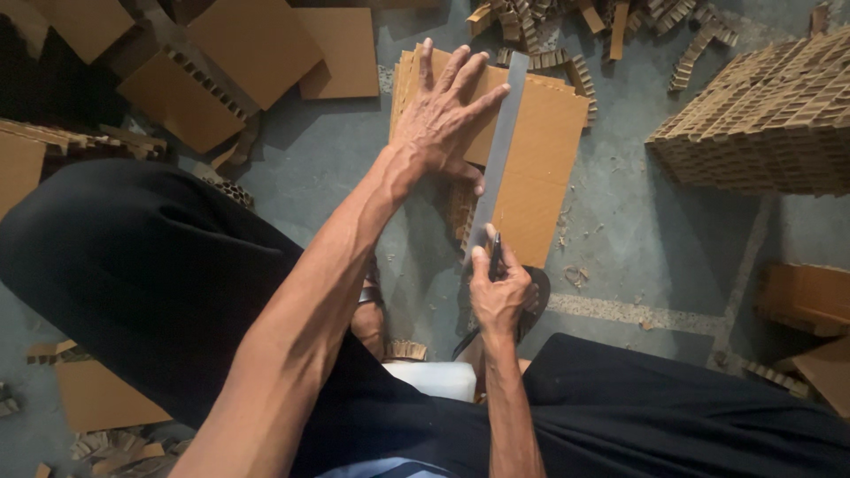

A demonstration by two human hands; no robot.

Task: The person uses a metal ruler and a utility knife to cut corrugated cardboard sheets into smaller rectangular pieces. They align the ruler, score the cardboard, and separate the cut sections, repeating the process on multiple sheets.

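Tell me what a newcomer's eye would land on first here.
At centre, the left hand presses a long grey metal straightedge onto a stack of brown honeycomb cardboard sheets on the floor. Just below, the right hand grips a dark slim knife against the straightedge's near end. Cardboard offcuts litter the top.

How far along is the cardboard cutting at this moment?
Done: cut strips lie scattered beyond the board, and a stack of honeycomb pieces sits at right. In hand: the left hand presses a metal ruler on the cardboard sheet; the right hand holds a knife at the ruler's near end. Left: this cut, and uncut sheets nearby.
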